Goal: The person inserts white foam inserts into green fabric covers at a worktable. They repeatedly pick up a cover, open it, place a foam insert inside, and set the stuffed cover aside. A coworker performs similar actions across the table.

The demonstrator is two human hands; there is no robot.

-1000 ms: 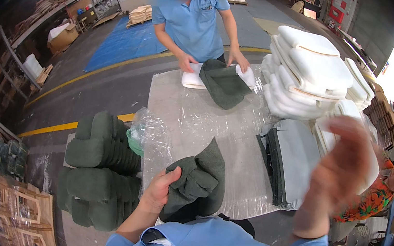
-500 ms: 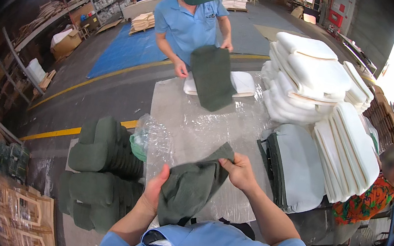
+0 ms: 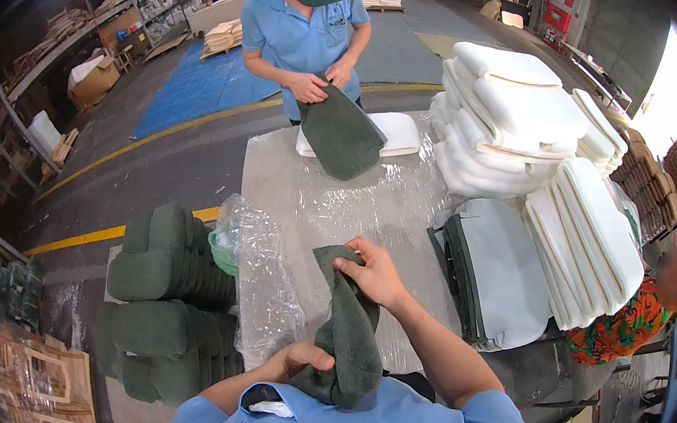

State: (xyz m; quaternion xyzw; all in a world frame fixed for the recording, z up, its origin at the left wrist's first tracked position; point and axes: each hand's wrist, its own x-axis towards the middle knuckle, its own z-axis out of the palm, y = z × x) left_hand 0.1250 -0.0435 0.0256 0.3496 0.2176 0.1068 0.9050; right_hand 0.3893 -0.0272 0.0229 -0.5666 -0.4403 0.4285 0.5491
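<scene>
A dark green fabric cover point(image 3: 349, 342) is bunched and twisted between my two hands, close against my body at the table's near edge. My left hand point(image 3: 307, 358) grips its lower part, thumb on top. Higher up, my right hand point(image 3: 371, 272) pinches the cover's far end, its fingers partly behind the cloth. Across the table a co-worker in a blue shirt and green cap holds another dark green cover point(image 3: 339, 132) by its near-body edge with both hands. Beneath that cover lies a white pad point(image 3: 395, 134).
Stacked dark green cushions point(image 3: 162, 329) stand left of the plastic-covered table point(image 3: 284, 176). On its right are tall piles of white pads point(image 3: 516, 115) and grey-backed dark pieces point(image 3: 503, 272). Crumpled clear plastic point(image 3: 248, 239) lies at the left edge. Someone in patterned clothing is at far right.
My right hand has moved left and turned over, and the cover has gone from spread to twisted. My left hand has shifted right and lower. The co-worker's hands have come together on their cover.
</scene>
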